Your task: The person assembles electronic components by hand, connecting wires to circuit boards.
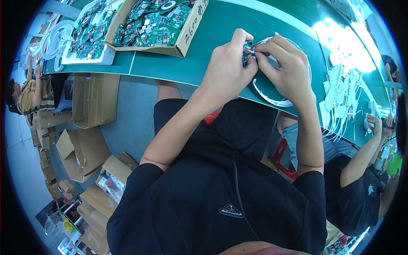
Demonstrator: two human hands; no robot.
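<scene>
A small green circuit board stands between the thumb and fingers of my left hand, above the green table. My right hand pinches a small white piece, which looks like a plug, at the board's right edge; my fingertips partly hide it. Below and behind my right hand lies a white ring-shaped part on the table, its upper portion partly covered by that hand. To the left, an open cardboard box holds many loose green circuit boards.
A white foam tray heaped with boards stands beside the box. White ring frames lie at the far left. Flat white pieces with wires are spread at the right, near a co-worker's arm. Cardboard boxes stand on the floor.
</scene>
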